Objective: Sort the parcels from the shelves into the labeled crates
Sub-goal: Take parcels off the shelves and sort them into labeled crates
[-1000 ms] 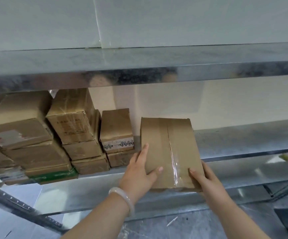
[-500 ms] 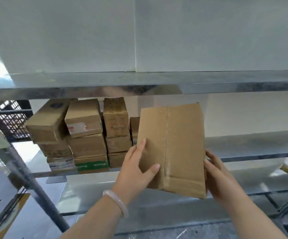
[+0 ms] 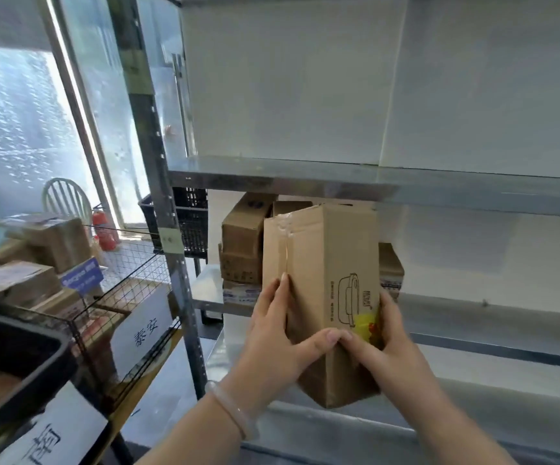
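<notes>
While you hold the parcel [image 3: 325,280] up in front of the shelving, both hands are clamped on its lower end, in the lower middle of the frame. Your left hand [image 3: 272,347], with a pale bangle [image 3: 235,411] on the wrist, lays its fingers flat up the taped left face and hooks its thumb across the near corner. Your right hand [image 3: 389,357] wraps round the printed right face, and its thumb meets the left thumb on that corner. The parcel is pinched between the 2 hands, clear of any shelf, its bottom corner hanging below your palms.

Its long axis runs up the frame, close to upright, so most of its length stands above your fingers.

At the lower left, close to you, sits a black tub [image 3: 20,347]. Just beyond it is a wire crate [image 3: 127,263] bearing a white label [image 3: 144,330]. Both lie left of the parcel, on your left hand's side, so the coming move is likely a swing leftward. The tall top end would have to clear the steel upright [image 3: 158,196] that stands between parcel and crates. No address label shows on the parcel, so I cannot tell which crate it belongs in.

Farther back, mid-frame, a stack of brown parcels [image 3: 245,243] waits on the shelf [image 3: 506,317].
</notes>
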{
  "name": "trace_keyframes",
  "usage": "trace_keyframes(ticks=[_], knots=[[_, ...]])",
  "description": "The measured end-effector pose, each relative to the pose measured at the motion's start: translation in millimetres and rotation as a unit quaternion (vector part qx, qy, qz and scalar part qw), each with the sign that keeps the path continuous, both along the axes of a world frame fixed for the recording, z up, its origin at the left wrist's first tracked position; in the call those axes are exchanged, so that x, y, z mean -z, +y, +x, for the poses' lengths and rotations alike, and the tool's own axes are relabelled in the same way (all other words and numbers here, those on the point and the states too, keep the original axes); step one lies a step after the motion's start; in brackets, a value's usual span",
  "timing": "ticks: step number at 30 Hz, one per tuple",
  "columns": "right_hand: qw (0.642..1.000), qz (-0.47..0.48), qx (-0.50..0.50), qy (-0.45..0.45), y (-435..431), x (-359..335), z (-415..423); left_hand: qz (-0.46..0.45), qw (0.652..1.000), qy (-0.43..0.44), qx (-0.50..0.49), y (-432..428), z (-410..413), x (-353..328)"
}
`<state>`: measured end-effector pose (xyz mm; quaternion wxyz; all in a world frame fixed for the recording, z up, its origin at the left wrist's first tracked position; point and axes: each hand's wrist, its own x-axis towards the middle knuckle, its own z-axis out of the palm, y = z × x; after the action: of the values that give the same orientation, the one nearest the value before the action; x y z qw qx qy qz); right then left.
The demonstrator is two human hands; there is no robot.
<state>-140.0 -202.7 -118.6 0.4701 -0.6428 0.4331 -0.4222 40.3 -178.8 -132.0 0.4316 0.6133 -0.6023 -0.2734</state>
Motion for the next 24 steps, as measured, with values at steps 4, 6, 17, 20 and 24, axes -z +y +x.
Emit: trace_keyframes(ticks=[4, 6, 17, 20, 24], knots=[[0.995, -0.006, -0.084, -0.049, 16, 1, 51, -0.103, 0.991, 0.046, -0.068, 38, 42, 4], [0.99, -0.028, -0.133, -0.043, 25, 3, 77, -0.137, 0.98, 0.021, -0.139, 55, 63, 6], [0.914, -0.226, -0.298, 0.158, 80, 12, 195, -0.093, 0.943, 0.1, -0.303, 143, 166, 2], [0.906, -0.26, -0.295, 0.16, 81, 13, 213, -0.093, 0.929, 0.162, -0.32, 168, 185, 1], [0.944, -0.226, -0.21, 0.119, 65, 14, 233, -0.096, 0.906, 0.271, -0.309, 194, 203, 4]])
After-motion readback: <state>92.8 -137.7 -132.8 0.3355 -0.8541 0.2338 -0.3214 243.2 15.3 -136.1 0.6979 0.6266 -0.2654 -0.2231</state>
